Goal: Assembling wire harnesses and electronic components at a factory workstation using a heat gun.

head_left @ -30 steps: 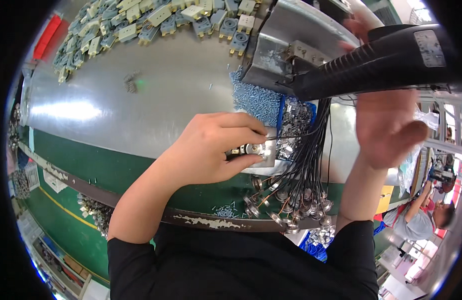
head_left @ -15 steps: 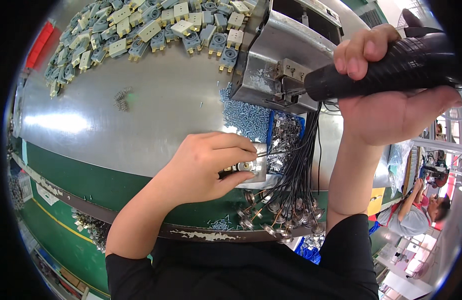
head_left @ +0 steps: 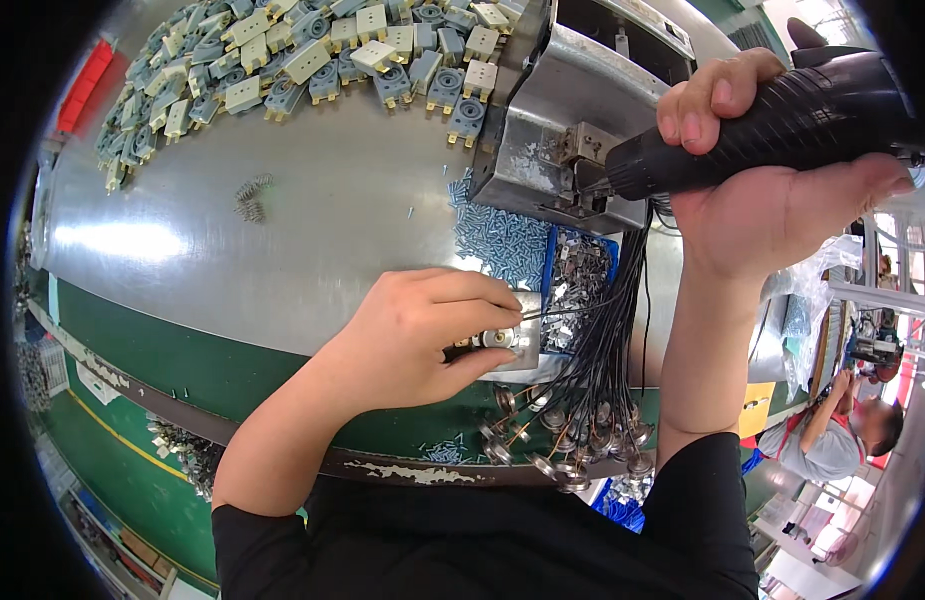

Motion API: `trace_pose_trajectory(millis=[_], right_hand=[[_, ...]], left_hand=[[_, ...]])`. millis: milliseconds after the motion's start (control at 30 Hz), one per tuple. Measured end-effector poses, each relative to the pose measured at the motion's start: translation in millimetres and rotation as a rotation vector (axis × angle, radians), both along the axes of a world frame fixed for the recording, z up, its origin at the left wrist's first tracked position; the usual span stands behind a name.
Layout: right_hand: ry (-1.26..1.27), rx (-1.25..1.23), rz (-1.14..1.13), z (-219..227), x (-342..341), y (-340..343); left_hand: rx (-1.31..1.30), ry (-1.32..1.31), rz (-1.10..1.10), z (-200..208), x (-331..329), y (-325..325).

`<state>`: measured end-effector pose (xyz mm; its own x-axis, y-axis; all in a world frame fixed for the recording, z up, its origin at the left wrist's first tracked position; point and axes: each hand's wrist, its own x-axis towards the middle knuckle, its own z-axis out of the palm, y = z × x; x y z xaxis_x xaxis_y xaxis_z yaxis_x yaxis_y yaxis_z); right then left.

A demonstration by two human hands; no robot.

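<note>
My right hand [head_left: 747, 190] is wrapped around a black electric screwdriver [head_left: 782, 130]. Its nose points left, and the bit meets the small bracket [head_left: 585, 150] on the front of a metal screw feeder [head_left: 542, 110]. Lower down, the fingers and thumb of my left hand [head_left: 422, 330] pinch a small round metal-capped part [head_left: 499, 339]. That part sits at a flat metal fixture [head_left: 527, 330], and a black wire [head_left: 562, 312] runs right from it. My fingers hide most of the part.
Loose screws [head_left: 497, 235] lie beside a blue bin [head_left: 572, 275] of small metal pieces. Black wires with round metal ends [head_left: 562, 440] hang over the table's front edge. Grey and cream switch housings [head_left: 312, 60] pile up far left, behind a spring [head_left: 250, 198]. A co-worker [head_left: 832, 440] sits at right.
The screwdriver in my right hand has shifted slightly left and tilted, so its bit at the feeder's bracket shows more. My left hand keeps its hold; the whole view has shifted a little.
</note>
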<state>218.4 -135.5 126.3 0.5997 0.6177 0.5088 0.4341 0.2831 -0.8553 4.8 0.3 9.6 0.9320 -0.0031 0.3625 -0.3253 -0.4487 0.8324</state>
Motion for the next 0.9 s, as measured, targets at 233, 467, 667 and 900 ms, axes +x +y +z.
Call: trace_pose_trajectory(millis=[233, 467, 667, 900], right_hand=[[0.093, 0.216, 0.205, -9, 0, 8], [0.159, -0.014, 0.375, 1, -19, -1], [0.369, 0.137, 0.710, -13, -50, -10], [0.287, 0.137, 0.712, -21, -59, -13]], left_hand=[[0.008, -0.005, 0.006, 0, -2, -2], [-0.025, 0.002, 0.003, -5, -4, 0], [-0.023, -0.065, 0.021, -14, -2, -1], [-0.015, -0.042, 0.029, -15, -5, -1]])
